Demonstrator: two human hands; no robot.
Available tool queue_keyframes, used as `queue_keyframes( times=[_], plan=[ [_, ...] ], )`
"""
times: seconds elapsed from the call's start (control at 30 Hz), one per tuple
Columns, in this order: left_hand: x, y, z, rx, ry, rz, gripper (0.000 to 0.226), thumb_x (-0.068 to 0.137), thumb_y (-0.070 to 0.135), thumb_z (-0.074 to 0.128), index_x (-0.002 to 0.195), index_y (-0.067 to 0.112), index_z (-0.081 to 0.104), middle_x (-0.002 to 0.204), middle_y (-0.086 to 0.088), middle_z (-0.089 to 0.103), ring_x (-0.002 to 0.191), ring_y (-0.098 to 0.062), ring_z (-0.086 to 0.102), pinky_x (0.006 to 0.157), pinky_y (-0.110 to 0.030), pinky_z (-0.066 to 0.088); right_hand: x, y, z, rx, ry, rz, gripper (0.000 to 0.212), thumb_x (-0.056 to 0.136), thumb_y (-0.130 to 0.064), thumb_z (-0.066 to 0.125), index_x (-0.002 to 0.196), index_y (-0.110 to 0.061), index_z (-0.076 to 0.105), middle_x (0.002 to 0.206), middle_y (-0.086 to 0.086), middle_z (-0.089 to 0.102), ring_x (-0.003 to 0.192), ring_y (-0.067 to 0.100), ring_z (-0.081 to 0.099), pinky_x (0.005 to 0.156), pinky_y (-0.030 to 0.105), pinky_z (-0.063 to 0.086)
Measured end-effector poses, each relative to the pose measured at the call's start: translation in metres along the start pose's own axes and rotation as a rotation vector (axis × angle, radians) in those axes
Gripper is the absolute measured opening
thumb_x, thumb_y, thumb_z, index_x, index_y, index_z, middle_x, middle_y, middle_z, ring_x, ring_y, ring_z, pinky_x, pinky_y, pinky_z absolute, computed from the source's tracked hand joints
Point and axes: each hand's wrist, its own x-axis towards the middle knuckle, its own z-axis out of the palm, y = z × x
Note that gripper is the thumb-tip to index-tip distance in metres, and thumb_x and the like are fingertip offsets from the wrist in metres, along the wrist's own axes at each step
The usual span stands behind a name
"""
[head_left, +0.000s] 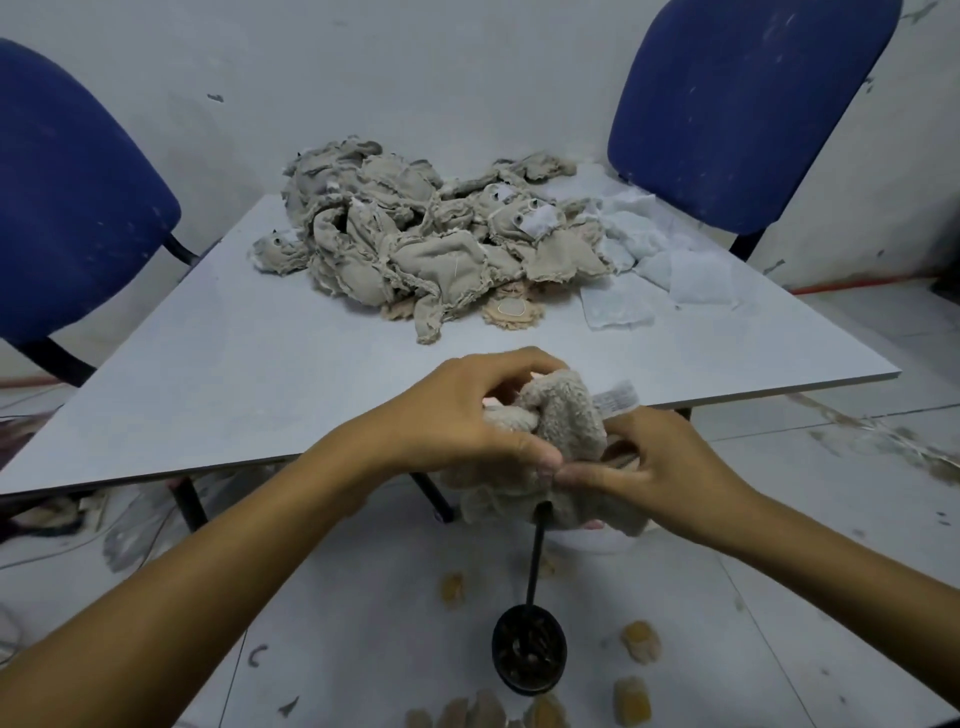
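Seams may rip if we overpull: left hand (467, 415) and right hand (660, 462), fingers curled tight, pinch the plush toy (563, 415) above the rod (535, 561), lower centre.

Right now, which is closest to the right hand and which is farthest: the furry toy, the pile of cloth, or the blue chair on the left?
1. The furry toy: right in front, held by the right hand.
2. The pile of cloth: farther back, on the table.
3. The blue chair: far left, beyond the table's edge.
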Motion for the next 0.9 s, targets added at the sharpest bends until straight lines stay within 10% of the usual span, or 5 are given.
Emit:
queue_keyframes(
  times=[0.1,0.27,0.67,0.9],
  plan=[
    [0.005,0.004,0.004,-0.027,0.126,0.068,0.027,0.07,0.012,0.086,0.093,0.012,0.073,0.091,-0.002,0.073,0.088,-0.016,0.069,0.082,-0.036,0.056,-0.007,0.007,0.005,0.068,-0.155,0.028,0.038,0.077,-0.04,0.081,0.1,-0.057,0.055,0.108,-0.033,0.061,0.096,-0.012,0.06,0.071,0.005,0.045],
    [-0.003,-0.01,-0.013,-0.35,0.232,0.005,0.025,0.061,0.003,0.085,0.074,0.014,0.067,0.073,0.009,0.069,0.072,-0.005,0.065,0.064,-0.021,0.053,-0.002,0.002,-0.009,0.121,0.157,-0.093,0.017,0.084,-0.026,0.073,0.1,-0.027,0.069,0.096,-0.016,0.07,0.089,0.005,0.066,0.074,0.021,0.052],
    [-0.003,-0.013,0.001,0.264,-0.009,-0.134,0.028,0.061,0.005,0.084,0.081,0.015,0.067,0.078,0.008,0.069,0.072,0.0,0.06,0.065,-0.024,0.049,-0.001,-0.014,-0.005,0.025,0.316,-0.191,0.022,0.081,-0.036,0.074,0.096,-0.019,0.073,0.09,-0.019,0.065,0.084,-0.004,0.062,0.076,0.009,0.043],
    [-0.004,-0.002,0.0,-0.283,0.17,0.031,0.018,0.071,0.01,0.081,0.075,0.011,0.064,0.068,0.006,0.062,0.064,-0.006,0.058,0.058,-0.018,0.046,0.001,-0.02,-0.011,0.064,0.409,-0.212,0.018,0.083,-0.026,0.075,0.096,-0.013,0.075,0.085,-0.008,0.066,0.079,0.004,0.061,0.072,0.013,0.044]
  ],
)
